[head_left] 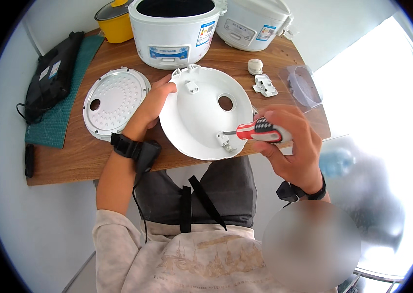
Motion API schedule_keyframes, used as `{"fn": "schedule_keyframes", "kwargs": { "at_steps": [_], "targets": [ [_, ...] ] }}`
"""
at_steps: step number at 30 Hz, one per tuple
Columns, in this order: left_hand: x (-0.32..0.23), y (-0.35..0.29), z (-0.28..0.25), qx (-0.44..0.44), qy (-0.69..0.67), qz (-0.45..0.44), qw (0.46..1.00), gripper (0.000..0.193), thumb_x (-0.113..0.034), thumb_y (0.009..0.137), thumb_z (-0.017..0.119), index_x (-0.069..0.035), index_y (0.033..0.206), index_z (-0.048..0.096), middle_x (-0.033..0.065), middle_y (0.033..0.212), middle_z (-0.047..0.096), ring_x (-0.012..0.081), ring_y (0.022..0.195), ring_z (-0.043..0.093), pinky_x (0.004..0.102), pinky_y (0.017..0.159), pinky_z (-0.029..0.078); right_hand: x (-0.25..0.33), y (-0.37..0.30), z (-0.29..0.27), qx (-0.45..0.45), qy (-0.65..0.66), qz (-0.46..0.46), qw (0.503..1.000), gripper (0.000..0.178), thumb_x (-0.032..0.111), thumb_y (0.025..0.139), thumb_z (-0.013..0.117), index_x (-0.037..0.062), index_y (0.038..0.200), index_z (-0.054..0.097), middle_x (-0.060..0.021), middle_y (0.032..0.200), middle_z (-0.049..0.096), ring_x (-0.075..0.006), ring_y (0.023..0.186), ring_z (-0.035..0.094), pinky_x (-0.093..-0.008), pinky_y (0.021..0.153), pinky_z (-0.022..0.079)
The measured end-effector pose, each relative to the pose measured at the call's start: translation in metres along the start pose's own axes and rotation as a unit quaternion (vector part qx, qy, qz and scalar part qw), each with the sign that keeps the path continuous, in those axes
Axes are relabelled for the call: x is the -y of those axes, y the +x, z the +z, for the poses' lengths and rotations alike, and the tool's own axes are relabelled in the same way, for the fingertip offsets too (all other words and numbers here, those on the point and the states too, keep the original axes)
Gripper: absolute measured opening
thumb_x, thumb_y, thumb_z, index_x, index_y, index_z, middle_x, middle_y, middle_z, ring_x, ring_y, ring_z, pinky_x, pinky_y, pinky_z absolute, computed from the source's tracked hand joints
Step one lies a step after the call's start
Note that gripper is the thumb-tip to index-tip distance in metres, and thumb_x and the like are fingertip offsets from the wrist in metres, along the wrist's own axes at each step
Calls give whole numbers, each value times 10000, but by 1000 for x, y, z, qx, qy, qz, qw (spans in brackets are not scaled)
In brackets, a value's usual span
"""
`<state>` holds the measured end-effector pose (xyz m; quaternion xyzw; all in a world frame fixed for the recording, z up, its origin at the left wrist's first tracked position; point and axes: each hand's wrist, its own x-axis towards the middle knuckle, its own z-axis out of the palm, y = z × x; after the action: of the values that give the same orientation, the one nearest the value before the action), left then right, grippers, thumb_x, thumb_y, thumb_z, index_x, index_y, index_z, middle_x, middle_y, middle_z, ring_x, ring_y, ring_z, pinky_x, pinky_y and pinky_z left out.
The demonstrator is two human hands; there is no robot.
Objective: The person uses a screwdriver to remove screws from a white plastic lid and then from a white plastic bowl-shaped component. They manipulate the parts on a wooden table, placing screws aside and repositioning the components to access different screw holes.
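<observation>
My left hand (155, 101) is closed on the left rim of a white rice cooker lid shell (194, 115), which is tilted with its hollow inner side up at the table's near edge. In my right hand (297, 146) is a screwdriver (249, 131) with a red, black and white handle. Its shaft points left, and the tip meets a small white bracket (222, 139) near the shell's lower right rim. A second small bracket (192, 87) sits at the shell's upper left. Beside my left hand lies a round dimpled inner lid plate (116, 102).
Behind the shell stand an open white rice cooker (172, 34), another white cooker (250, 24) and a yellow pot (116, 22). Small white parts (265, 86) and a clear round piece (305, 85) lie right. A black bag (52, 75) rests on a green mat (50, 129) at left.
</observation>
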<state>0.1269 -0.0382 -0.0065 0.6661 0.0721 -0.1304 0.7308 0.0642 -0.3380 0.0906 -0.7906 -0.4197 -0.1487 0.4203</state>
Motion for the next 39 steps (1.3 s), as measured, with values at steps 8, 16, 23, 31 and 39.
{"fn": "schedule_keyframes", "kwargs": {
  "at_steps": [8,16,23,31,39],
  "targets": [
    [1,0,-2,10,-6,-8,1000,533,-192,906,441,10,1395,506,154,1220,648,215,1049,651,311,882,516,-18,11,-7,-173,13,145,974,452,157,882,777,36,1238,527,-107,1082,668,-179,953,686,-305,817,578],
    [-2,1,-1,17,6,-6,1000,541,-192,895,443,5,1394,511,155,1238,639,219,1080,635,329,920,501,-67,10,5,-177,-17,200,964,402,225,934,724,60,1240,524,-107,960,661,-172,873,662,-305,763,557],
    [-3,-3,-1,7,7,-9,1000,539,-194,892,442,3,1388,522,154,1230,645,218,1069,644,319,913,504,-71,20,12,-176,-33,208,962,391,230,948,705,50,1243,522,-101,931,650,-165,824,642,-306,743,540],
    [-2,-2,-2,4,-3,-13,1000,527,-181,892,455,12,1378,528,152,1200,661,218,1040,658,317,893,516,-80,30,17,-177,-33,211,961,394,227,947,706,50,1246,520,-98,936,650,-166,815,633,-299,738,535],
    [-1,-1,-5,-40,19,-18,999,414,-329,981,491,8,1166,646,112,1087,687,182,967,652,304,846,497,-77,25,20,-215,26,186,958,382,149,949,699,57,1265,506,-95,1014,665,-151,901,659,-286,802,566]
  ]
}}
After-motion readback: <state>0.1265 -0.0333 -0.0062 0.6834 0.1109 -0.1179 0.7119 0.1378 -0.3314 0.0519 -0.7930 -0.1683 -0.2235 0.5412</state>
